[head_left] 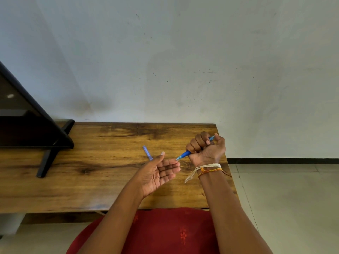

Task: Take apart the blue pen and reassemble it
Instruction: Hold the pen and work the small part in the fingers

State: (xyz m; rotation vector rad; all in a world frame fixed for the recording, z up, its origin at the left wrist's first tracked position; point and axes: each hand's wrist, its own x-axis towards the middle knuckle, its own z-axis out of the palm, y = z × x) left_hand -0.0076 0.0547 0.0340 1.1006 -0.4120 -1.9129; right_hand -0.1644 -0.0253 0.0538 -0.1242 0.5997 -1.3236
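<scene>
The blue pen (185, 154) is gripped in the fist of my right hand (206, 148), over the right end of the wooden table (102, 173). Its tip points down and left, and its back end sticks out past my thumb. My left hand (159, 173) is held palm up with fingers spread, just below and left of the pen's tip; nothing lies in it. A small translucent blue pen cap (147, 152) lies flat on the table, just beyond my left thumb.
A dark screen on a black stand (45, 142) fills the table's left end. The table's right edge runs just past my right wrist, with tiled floor (293, 198) beyond. A white wall stands behind. Red cloth (165, 233) covers my lap.
</scene>
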